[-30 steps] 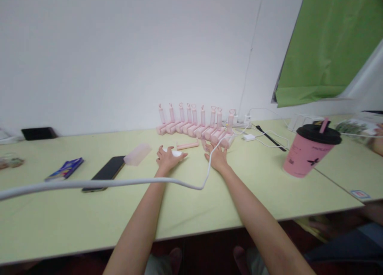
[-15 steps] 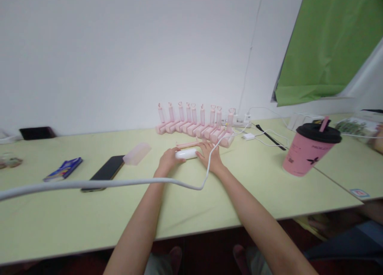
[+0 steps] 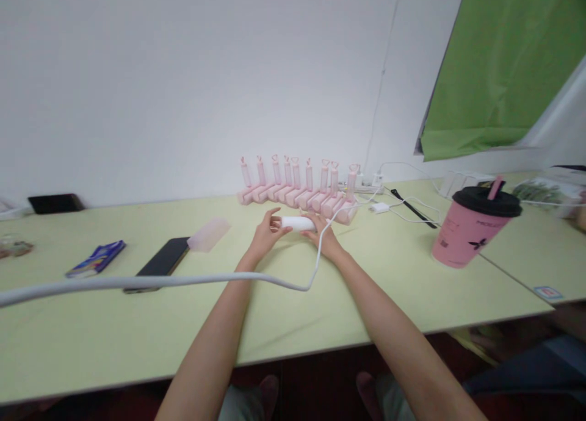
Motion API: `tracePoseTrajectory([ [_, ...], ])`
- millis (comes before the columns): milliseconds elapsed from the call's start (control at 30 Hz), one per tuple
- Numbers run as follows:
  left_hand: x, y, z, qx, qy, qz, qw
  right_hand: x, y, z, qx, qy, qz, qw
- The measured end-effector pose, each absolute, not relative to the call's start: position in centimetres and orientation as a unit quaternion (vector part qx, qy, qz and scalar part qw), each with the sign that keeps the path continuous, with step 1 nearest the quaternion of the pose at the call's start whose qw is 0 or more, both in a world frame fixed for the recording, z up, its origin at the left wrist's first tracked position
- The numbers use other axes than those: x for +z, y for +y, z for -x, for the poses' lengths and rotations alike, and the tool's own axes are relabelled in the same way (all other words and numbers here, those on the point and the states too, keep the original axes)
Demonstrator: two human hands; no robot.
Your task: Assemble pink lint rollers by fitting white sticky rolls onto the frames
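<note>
A small white cylinder [image 3: 298, 223] is held just above the pale green table [image 3: 137, 323], one end in my left hand [image 3: 265, 240] and the other in my right hand [image 3: 323, 240]. Right behind it stands a row of several pink L-shaped pieces [image 3: 297, 186], each with an upright stem, against the wall. A white cable [image 3: 192, 279] crosses in front of my arms and runs up over my right wrist toward the pink row.
A translucent pink cap [image 3: 209, 235], a black phone [image 3: 163, 259] and a blue packet [image 3: 96, 259] lie to the left. A pink cup with a black lid [image 3: 471, 227] stands at right, near chargers and cables [image 3: 403, 207]. Another person's legs show at bottom right.
My left hand picked the white cylinder up from the table. My right hand came over from the pink row and took its other end; both lifted it slightly.
</note>
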State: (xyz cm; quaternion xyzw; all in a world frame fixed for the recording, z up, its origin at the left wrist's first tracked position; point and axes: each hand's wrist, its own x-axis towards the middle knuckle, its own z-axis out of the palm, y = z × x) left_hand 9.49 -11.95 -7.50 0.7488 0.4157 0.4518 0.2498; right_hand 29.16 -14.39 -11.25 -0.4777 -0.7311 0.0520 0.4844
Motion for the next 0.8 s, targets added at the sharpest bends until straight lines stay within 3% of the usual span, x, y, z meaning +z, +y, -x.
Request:
tracePoseTrajectory([
  [67, -8.1, -11.0, -8.8, 0.504, 0.418, -0.706, 0.269, -11.4, -14.0, -29.3, 0.059, -0.711, 0.487, 0.503],
  [200, -10.3, -8.6, -6.7, 0.533, 0.525, -0.642, 0.168, -11.2, -14.4, -29.5, 0.029, -0.694, 0.517, 0.501],
  [467, -12.0, -6.1, -5.9, 0.482, 0.524, -0.649, 0.267, -9.8, -16.2, -28.9, -0.064, -0.752, 0.517, 0.405],
  [700, -10.6, -7.7, -6.9, 0.377, 0.611, -0.693, 0.066, -8.9, -16.9, -28.7, -0.074, -0.773, 0.506, 0.376],
  [800, -10.3, -7.6, -7.8, 0.386, 0.591, -0.705, 0.069, -8.8, -16.8, -28.9, -0.073, -0.764, 0.523, 0.371],
])
